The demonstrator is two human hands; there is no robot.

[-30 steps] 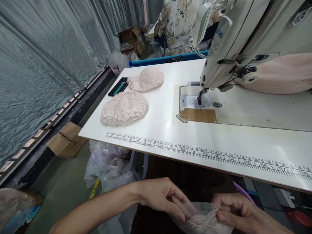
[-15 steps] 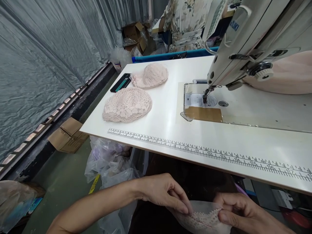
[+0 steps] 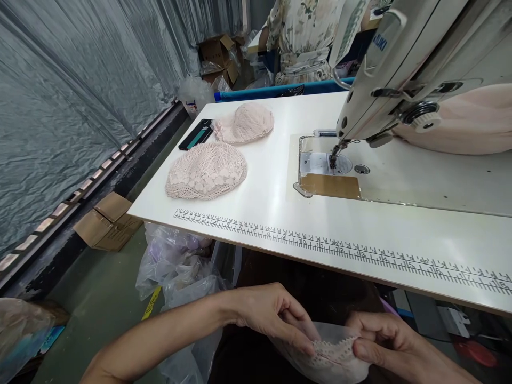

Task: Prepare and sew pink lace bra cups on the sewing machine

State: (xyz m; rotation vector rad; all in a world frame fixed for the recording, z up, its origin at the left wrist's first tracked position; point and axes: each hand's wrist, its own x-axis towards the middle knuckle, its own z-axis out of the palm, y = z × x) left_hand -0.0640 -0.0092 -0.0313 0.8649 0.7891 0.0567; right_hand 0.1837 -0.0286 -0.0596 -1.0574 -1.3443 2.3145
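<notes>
Below the table's front edge, a sheer pale pink fabric piece (image 3: 336, 354) with a scalloped lace edge is stretched between my hands. My left hand (image 3: 280, 320) pinches its left part between thumb and fingers. The right end of the lace edge is gripped by my right hand (image 3: 380, 341), thumb on top. Two pale pink lace cups lie on the white table: a nearer lace cup (image 3: 206, 170) and a farther lace cup (image 3: 250, 124), close together.
A sewing machine (image 3: 384, 80) stands on the table (image 3: 256, 205), its needle over the metal plate. Pink fabric (image 3: 460, 120) lies behind it. A black and green packet (image 3: 197, 135) is near the cups. Plastic bags (image 3: 172, 261) and a cardboard box (image 3: 108, 221) are below left. A person (image 3: 306, 40) is beyond.
The view has shifted slightly, so the table and machine appear a little farther left. Both hands keep their hold, and the fabric has moved slightly up and left in view.
</notes>
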